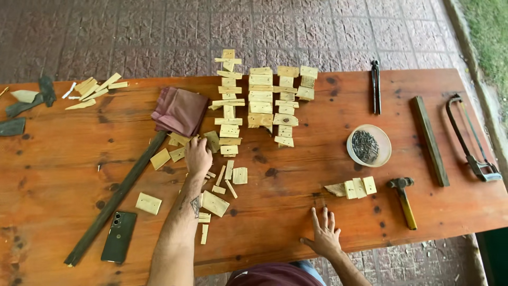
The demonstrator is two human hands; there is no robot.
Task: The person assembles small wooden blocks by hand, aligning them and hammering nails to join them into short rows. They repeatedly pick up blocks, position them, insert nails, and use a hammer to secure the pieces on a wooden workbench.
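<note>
The left hand (198,155) curls its fingers down onto a small pale square wooden offcut (212,141) in the loose scatter of similar pieces, just below the folded maroon cloth (180,111); whether they actually pinch it cannot be told. The right hand (323,237) lies flat with fingers spread, holding nothing, on the worn reddish-brown wooden table (296,185), below a short row of pale wooden tiles (355,187). Farther out lie stacked columns of pale wood blocks (260,100), a shallow white bowl of dark nails (369,145), a yellow-handled hammer (404,199), a dark smartphone (119,236) and a long dark stick (116,197).
</note>
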